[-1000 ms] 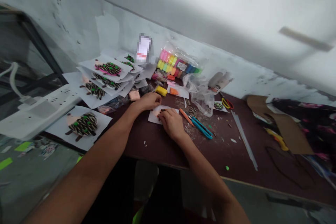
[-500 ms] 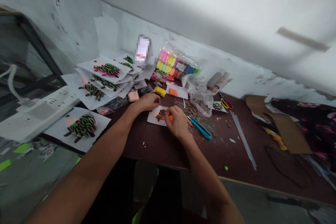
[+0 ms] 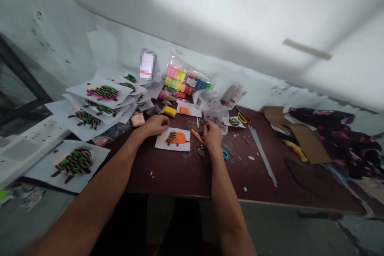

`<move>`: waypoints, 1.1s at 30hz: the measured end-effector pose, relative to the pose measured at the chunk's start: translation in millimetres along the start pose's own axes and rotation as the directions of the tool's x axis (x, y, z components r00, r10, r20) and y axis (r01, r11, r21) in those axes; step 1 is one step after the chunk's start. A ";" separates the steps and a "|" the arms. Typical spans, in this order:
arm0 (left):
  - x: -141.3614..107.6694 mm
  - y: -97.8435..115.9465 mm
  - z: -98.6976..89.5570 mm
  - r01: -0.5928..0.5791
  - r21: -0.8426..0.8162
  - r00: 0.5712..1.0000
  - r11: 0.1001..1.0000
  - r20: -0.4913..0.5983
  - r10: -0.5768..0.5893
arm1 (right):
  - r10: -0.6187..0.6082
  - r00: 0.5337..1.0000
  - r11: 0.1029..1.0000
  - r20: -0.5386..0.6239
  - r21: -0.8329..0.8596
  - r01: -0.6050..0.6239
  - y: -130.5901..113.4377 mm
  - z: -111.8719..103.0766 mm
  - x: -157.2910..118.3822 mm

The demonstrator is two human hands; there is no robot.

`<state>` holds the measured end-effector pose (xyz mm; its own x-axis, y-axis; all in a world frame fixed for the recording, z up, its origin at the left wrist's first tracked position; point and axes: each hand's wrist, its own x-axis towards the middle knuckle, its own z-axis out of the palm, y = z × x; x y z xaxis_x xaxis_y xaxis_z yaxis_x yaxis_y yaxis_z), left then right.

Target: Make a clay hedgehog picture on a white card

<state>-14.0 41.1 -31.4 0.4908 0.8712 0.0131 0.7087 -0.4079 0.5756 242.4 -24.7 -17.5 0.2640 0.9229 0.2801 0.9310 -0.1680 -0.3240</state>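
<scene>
On the dark maroon tabletop (image 3: 168, 178) lies a white card (image 3: 159, 143) bearing an orange clay hedgehog shape (image 3: 177, 139) with dark strips along its back. My left hand (image 3: 154, 125) rests just above the card, fingers curled, with nothing visible in them. My right hand (image 3: 212, 136) is to the right of the card, fingertips drawn together over a scatter of small brown bits (image 3: 201, 150). An orange-handled tool (image 3: 196, 136) lies beside it, and blue-handled scissors (image 3: 225, 154) are partly hidden under that hand.
Stacked white cards with finished clay hedgehogs (image 3: 102, 94) fill the table's left side. Behind my hands are a bag of coloured clay (image 3: 187, 80), a yellow clay block (image 3: 169, 111) and crumpled plastic (image 3: 213, 108). Red-and-yellow scissors (image 3: 243, 118), cardboard and dark floral cloth (image 3: 324, 136) lie right.
My right hand has moved off the card to the right, uncovering the orange hedgehog shape. My left hand has drawn back slightly. The view has turned a little to the right.
</scene>
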 end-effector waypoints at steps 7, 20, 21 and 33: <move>-0.1 2.6 7.9 0.014 0.019 0.990 1.000 -0.142 -0.011 | 0.078 0.997 0.997 0.017 0.029 -0.078 14.6 4.9 2.6; -0.6 3.1 15.4 -0.018 0.119 0.988 0.993 -0.150 0.036 | 0.066 0.998 0.997 -0.017 0.044 -0.066 26.8 17.4 1.9; -0.6 2.7 15.7 -0.021 0.117 0.988 0.993 -0.149 0.038 | 0.071 0.997 0.997 -0.006 0.041 -0.070 26.6 17.8 1.5; 0.7 0.3 13.3 -0.056 0.101 0.995 0.993 -0.075 0.063 | 0.091 0.996 0.994 0.001 0.057 -0.091 29.3 17.8 14.2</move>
<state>-6.7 38.0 -42.1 0.4955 0.8615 0.1106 0.7279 -0.4814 0.4883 268.9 -10.4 -39.1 0.3473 0.9042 0.2486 0.8874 -0.2312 -0.3988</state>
